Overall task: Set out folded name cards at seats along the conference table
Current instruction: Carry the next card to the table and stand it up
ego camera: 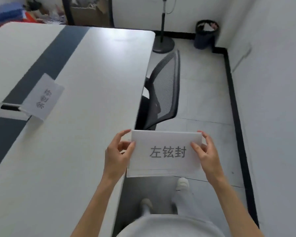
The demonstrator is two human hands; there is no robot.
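Observation:
A white folded name card [166, 166] with three dark printed characters is held in the air just off the right edge of the conference table [85, 103]. My left hand [117, 154] pinches its left edge and my right hand [207, 153] pinches its right edge. A second name card [42, 96] stands on the table at the left, by the dark centre strip, its print turned sideways to me.
A black mesh office chair [162, 93] is tucked under the table's right side, just beyond the held card. A stand with a round base [163, 45] and a dark waste bin [205, 34] are at the far wall. A white wall [272, 100] runs close on the right.

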